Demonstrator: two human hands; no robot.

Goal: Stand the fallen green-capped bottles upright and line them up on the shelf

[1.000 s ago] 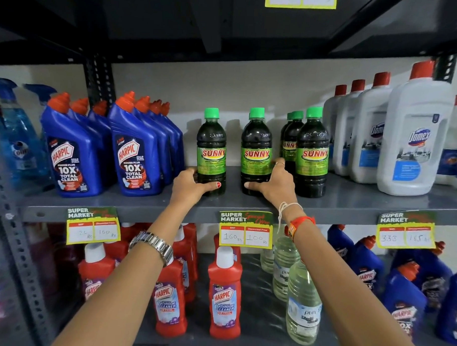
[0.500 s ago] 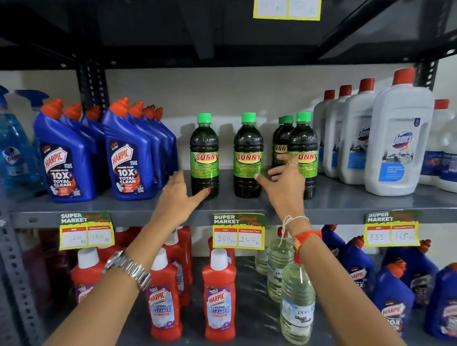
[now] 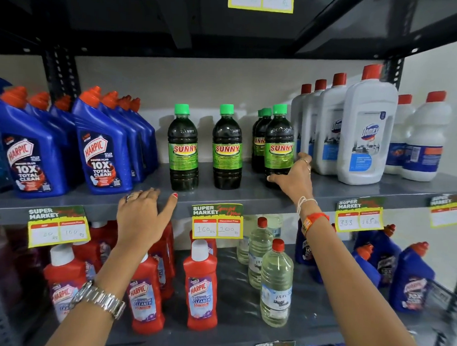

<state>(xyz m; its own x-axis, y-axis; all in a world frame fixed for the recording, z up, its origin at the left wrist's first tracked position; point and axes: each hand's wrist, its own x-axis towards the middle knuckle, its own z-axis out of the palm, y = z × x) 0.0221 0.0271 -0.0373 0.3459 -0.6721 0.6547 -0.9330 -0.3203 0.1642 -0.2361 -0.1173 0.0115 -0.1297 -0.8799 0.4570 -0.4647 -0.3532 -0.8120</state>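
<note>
Several dark SUNNY bottles with green caps stand upright on the grey shelf point(image 3: 250, 197). One is at the left point(image 3: 183, 148), one in the middle point(image 3: 227, 147), one at the right front point(image 3: 279, 146), and more stand behind that one point(image 3: 259, 141). My right hand point(image 3: 296, 179) wraps the base of the right front bottle, thumb on its front, fingers on its right side. My left hand point(image 3: 143, 216) hovers with spread fingers at the shelf's front edge, just below the left bottle, holding nothing.
Blue Harpic bottles point(image 3: 103, 153) crowd the shelf to the left, and white Domex bottles point(image 3: 366, 136) stand close on the right. Price tags point(image 3: 216, 221) hang on the shelf edge. Red Harpic bottles point(image 3: 201, 288) and clear bottles point(image 3: 276, 285) fill the shelf below.
My left hand let go of the left bottle and dropped back to the shelf edge. My right hand moved from the middle bottle rightward onto the right front bottle.
</note>
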